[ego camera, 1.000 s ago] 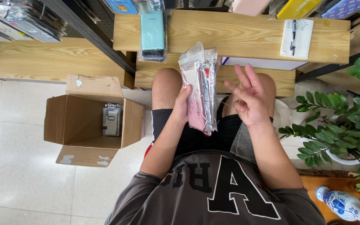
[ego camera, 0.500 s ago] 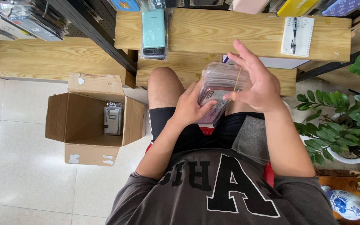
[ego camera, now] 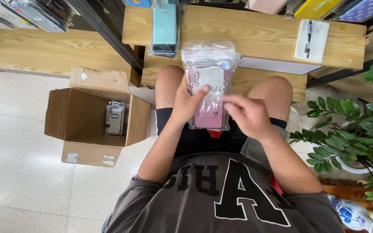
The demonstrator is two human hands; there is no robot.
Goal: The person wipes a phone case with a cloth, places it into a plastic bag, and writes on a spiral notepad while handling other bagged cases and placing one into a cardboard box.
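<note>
Since the last frame we have laid the bag (ego camera: 208,86) flat over our knees, left hand (ego camera: 186,101) pinching its edge, right hand (ego camera: 244,114) hovering loose. With only that one-sided grip, we judge the slick plastic could slide off toward the floor (ego camera: 18,181).

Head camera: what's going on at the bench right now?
A seated person holds a stack of clear plastic bags with pink phone cases over their lap. The left hand grips its left edge, thumb on the front, and the right hand is at its right side, fingers blurred. An open cardboard box stands on the floor to their left with a bagged item inside. A teal packaged case and a notepad with pen lie on the wooden bench.
</note>
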